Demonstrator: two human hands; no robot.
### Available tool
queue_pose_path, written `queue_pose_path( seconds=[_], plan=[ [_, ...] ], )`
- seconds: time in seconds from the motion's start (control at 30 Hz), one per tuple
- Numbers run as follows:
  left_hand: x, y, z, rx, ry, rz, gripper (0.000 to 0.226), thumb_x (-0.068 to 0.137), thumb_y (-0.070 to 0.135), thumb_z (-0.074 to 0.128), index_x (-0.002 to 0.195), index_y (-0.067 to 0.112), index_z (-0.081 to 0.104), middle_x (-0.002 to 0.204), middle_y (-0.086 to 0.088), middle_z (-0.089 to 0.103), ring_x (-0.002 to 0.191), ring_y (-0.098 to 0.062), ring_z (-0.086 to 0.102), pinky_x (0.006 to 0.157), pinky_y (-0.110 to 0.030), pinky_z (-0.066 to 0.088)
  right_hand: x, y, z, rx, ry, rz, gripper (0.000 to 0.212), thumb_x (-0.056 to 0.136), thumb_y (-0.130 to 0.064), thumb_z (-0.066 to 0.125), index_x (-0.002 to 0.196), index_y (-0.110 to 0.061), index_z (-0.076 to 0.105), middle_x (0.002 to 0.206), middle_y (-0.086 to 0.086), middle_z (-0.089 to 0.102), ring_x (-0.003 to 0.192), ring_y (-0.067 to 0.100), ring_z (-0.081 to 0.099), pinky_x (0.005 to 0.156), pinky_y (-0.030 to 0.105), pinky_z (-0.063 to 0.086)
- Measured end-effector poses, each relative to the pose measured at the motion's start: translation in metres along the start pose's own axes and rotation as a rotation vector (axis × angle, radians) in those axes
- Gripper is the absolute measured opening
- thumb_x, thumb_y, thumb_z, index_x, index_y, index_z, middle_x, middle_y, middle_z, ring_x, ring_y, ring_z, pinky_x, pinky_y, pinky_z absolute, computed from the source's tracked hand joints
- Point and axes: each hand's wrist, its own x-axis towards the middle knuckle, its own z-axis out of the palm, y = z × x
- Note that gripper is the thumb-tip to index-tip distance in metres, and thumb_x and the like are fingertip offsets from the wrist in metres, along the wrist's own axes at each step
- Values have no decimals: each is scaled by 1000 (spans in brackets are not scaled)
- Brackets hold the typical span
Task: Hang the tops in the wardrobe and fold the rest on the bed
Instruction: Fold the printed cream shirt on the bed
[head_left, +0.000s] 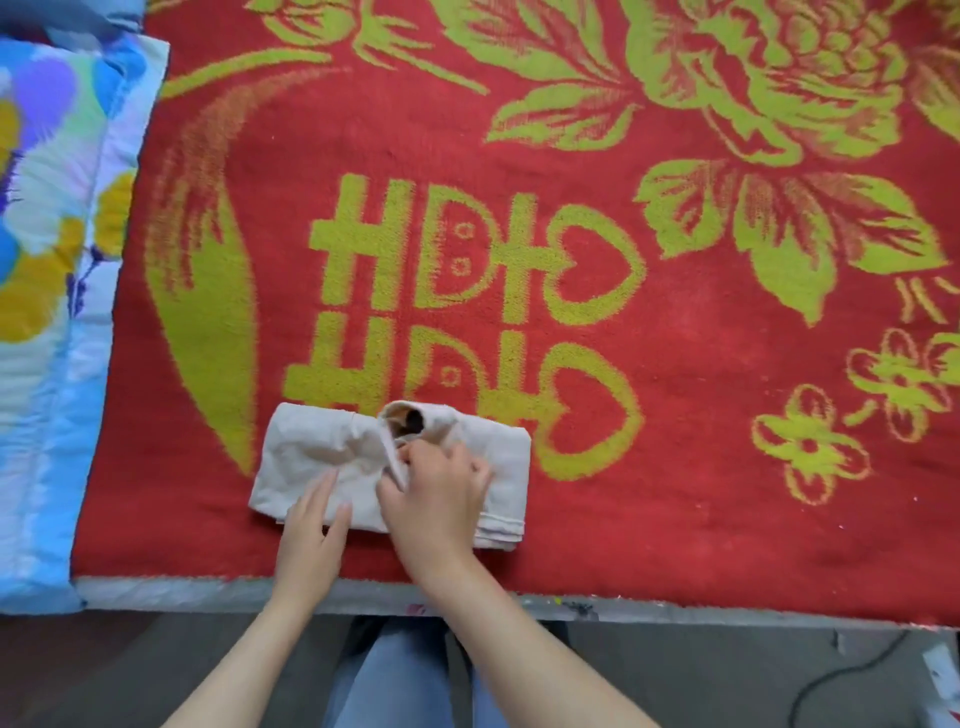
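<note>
Grip: my right hand (436, 499) has its fingers curled over a raised ridge of cloth at the middle of the beige garment (311, 447) and pinches it. My left hand (311, 530) lies flat on the garment's near left part, fingers straight, pressing and gripping nothing.

Location of the task item: the garment lies folded into a compact rectangle on the red blanket (675, 467), near the bed's front edge (208, 592), directly ahead of me.

Reason for the hold, as I judge it: the flat hand pins the layers so the bundle does not slide or spring open, while the pinching hand tucks or straightens the loose fold at the centre. The position close to the edge puts the work within easy reach of both arms. A dark opening shows at the top middle; I cannot tell whether it is a waistband or a collar, so the kind of garment is undetermined. As it is being folded on the bed, I treat it as one of "the rest".

Count:
- Garments in view: one.
- Hands on it: two.
- Red blankets: one.
- Blue flowered quilt (47, 260): one, along the blanket's left side, apart from the garment.
- Cable (841, 675) on the floor: one, to my right.
- Hangers, wardrobe, other clothes awaiting sorting: none in view.
</note>
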Motion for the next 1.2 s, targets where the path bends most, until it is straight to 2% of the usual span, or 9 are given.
queue_pose_path(
  seconds=[0.1,0.2,0.37,0.47,0.63,0.8,0.93,1.03,1.2],
  plan=[
    [-8,-4,-14,-328,192,-257,38,101,10,34,137,4,41,136,-14,48,123,-31,47,88,-24,44,-10,-44,43,130,-505,-1,38,83,-34,50,116,-17,61,116,4,62,119,26,43,97,38,20],
    [-14,-28,-13,-506,329,-334,44,101,6,29,144,6,28,146,-16,35,134,-31,35,107,-25,32,-21,-33,64,120,-753,36,66,93,-45,43,149,-20,18,156,4,17,144,22,6,114,44,10],
    [-19,-52,2,253,183,70,67,78,27,50,140,4,34,145,-26,31,129,-42,27,99,-59,32,-49,52,74,-367,-471,-119,72,49,-41,81,115,-21,60,122,9,63,113,28,59,83,39,53],
    [-1,-57,15,681,18,544,113,48,15,78,145,19,20,156,-18,10,143,-34,11,99,-56,30,-56,99,78,-527,-467,-263,83,45,-26,81,121,-19,48,128,15,57,120,31,44,93,47,41],
    [45,-65,11,804,-105,667,152,18,34,91,146,33,10,158,-13,-2,130,-41,30,90,-63,40,-35,142,90,-580,-81,-618,48,75,-16,43,122,-23,47,130,15,41,118,30,42,96,52,28],
    [64,-74,6,884,-50,767,132,18,47,91,136,30,34,140,-15,33,119,-36,38,86,-62,42,-12,157,85,-523,4,-776,42,78,-8,43,117,-20,49,109,13,57,101,28,50,76,40,38],
    [68,-76,5,836,127,852,81,53,24,82,127,25,47,128,-19,53,109,-37,52,90,-58,40,-1,146,64,-405,24,-786,35,73,0,45,103,-16,49,73,3,59,67,24,56,51,28,39],
    [59,-62,7,714,228,759,50,75,2,45,121,20,50,105,-18,66,87,-33,65,68,-44,52,5,131,43,-357,73,-850,33,76,5,43,100,-15,51,68,1,57,61,22,56,48,27,34],
    [28,-28,-13,620,291,701,45,66,4,37,91,13,74,75,-5,70,51,-23,62,35,-22,38,20,119,-7,-375,40,-1033,36,80,9,30,99,-16,50,68,2,55,59,22,52,41,28,34]
  ],
)
